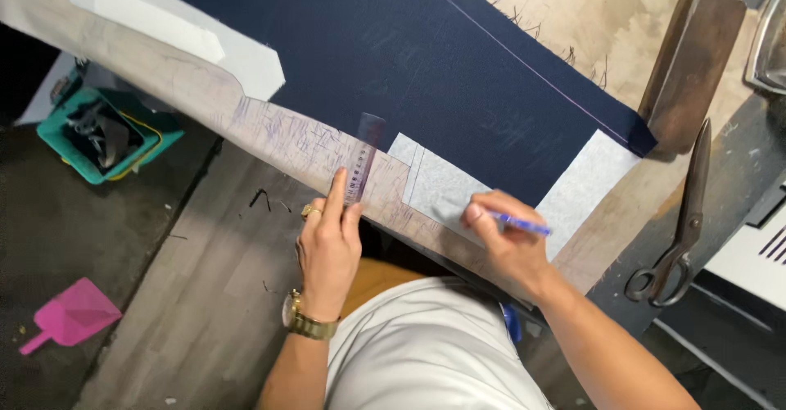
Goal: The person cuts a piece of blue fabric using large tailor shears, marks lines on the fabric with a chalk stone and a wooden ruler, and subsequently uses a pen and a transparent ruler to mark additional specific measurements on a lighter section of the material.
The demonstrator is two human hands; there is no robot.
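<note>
A dark navy cloth [426, 58] lies spread on a worktable, with white interfacing patches [442, 185] along its near edge. My left hand [329, 242], wearing a ring and a gold watch, presses a clear purple ruler [362, 158] flat against the table's edge strip with its index finger. My right hand [503, 242] grips a blue pen [520, 225], its tip over the white patch. A thin pink line [524, 64] runs across the cloth.
Large tailor's shears [684, 230] lie at the right on the table. A dark wooden block [688, 66] sits beyond the cloth's corner. On the floor at left are a teal tray of tools [102, 135] and a pink dustpan [74, 316].
</note>
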